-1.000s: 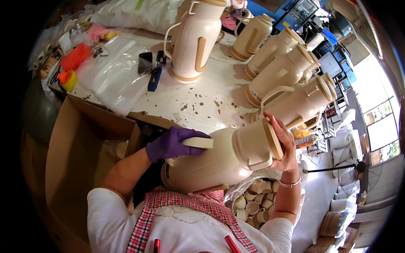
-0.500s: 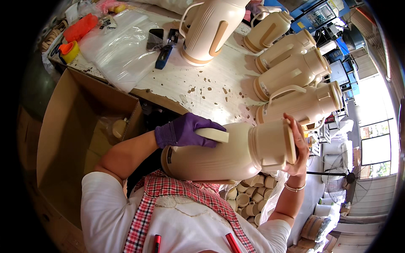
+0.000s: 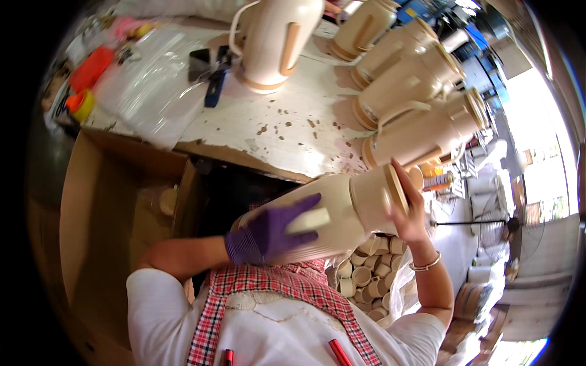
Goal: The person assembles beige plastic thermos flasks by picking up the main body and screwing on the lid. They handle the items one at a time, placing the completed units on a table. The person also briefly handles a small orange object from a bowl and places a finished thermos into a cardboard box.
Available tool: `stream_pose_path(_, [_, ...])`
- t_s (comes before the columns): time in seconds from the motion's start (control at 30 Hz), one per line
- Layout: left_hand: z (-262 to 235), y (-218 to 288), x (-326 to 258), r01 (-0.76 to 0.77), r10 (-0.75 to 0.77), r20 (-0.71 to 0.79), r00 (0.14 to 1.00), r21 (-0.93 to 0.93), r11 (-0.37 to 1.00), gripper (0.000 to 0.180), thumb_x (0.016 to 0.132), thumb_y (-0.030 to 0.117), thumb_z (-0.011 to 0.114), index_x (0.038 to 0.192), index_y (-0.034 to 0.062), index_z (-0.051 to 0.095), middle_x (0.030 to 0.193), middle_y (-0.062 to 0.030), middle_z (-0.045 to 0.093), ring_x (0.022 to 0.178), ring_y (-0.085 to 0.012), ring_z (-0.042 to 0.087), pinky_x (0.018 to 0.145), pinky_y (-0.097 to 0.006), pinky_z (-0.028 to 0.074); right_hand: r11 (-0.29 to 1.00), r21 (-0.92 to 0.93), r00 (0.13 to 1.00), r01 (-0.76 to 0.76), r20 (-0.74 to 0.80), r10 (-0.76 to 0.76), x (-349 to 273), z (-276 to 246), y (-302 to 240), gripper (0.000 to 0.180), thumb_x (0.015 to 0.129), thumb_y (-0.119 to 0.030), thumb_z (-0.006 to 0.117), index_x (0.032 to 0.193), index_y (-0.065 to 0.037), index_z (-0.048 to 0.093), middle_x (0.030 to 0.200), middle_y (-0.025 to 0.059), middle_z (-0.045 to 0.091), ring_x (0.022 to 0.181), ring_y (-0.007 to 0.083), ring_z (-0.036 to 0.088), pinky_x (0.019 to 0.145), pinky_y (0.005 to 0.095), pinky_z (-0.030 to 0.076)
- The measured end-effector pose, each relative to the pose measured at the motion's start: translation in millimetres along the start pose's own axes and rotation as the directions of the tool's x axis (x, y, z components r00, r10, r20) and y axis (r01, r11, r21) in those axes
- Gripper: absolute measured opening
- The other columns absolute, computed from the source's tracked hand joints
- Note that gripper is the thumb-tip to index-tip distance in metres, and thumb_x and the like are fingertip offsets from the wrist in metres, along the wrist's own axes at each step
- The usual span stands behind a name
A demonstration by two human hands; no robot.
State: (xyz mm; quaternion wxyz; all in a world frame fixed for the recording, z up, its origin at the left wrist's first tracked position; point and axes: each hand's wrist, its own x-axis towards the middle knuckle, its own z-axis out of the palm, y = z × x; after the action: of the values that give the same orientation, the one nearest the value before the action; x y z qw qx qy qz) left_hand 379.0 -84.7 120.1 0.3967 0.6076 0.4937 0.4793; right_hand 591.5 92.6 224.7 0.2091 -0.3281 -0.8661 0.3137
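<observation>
A beige thermos jug (image 3: 334, 196) lies on its side in front of my chest, its mouth end pointing right and slightly up. My left hand (image 3: 265, 232), in a purple glove, holds its body. The gloved fingers are parted around the jug's pale handle (image 3: 309, 221), some above it and some below. At the other end my bare right hand (image 3: 410, 210) grips the cup-like lid (image 3: 373, 194), the fingers and palm pressed over its tan rim. The right fingers are slightly blurred.
Similar jugs stand along the right of the worn white table (image 3: 244, 125), with one jug (image 3: 271, 46) farther left. Clear plastic bags (image 3: 143, 85), tape and a dark blue tool (image 3: 215, 88) lie there too. An open carton (image 3: 91, 201) sits left; many beige cups (image 3: 369, 274) fill a bag below.
The jug has tilted, its mouth end rising and its body rolling, so the handle now faces me. My left hand has moved lower with its fingers spread wider. The view has shifted a little.
</observation>
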Motion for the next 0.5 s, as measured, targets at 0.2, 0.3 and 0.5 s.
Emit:
stream_pose_path(0.2, [68.8,13.6,5.7,-0.17,0.163,0.469,0.868,-0.028,0.985,0.11,0.084,0.029,0.069,0.142,-0.0071,-0.017,0.111,-0.0112,0.053,0.083,-0.0198,0.054,0.085,-0.034,0.046,0.897,-0.133,0.898,-0.42,0.077,0.432,31.5,14.0,-5.3,0.086,0.081,-0.07,0.051,0.136,-0.004,0.042,0.127,0.0263,0.051,0.113,0.0365,0.055,0.094,0.0391,0.045])
stream_pose_path(0.3, [-11.3,36.0,7.9,0.111,-0.012,0.6,0.8,-0.128,0.985,0.078,0.082,0.018,0.071,0.144,-0.0002,0.027,0.089,-0.0078,0.063,0.083,-0.015,0.059,0.078,-0.03,0.047,0.966,0.086,0.881,-0.245,0.436,0.185,29.4,-44.8,-52.5,0.101,0.082,-0.08,0.024,0.145,-0.001,0.028,0.14,0.0165,0.042,0.13,0.0284,0.04,0.101,0.0372,0.039])
stream_pose_path(0.5, [-105.2,-0.1,-35.1,0.232,-0.195,0.161,0.968,-0.258,0.938,0.057,0.084,0.007,0.066,0.136,0.0013,0.045,0.103,-0.0096,0.064,0.086,-0.0143,0.06,0.077,-0.03,0.048,0.495,0.863,0.595,-0.104,0.453,-0.664,47.5,3.5,-41.0,0.127,0.055,-0.065,0.08,0.146,0.002,0.021,0.144,0.0155,0.037,0.131,0.0216,0.038,0.107,0.0335,0.032])
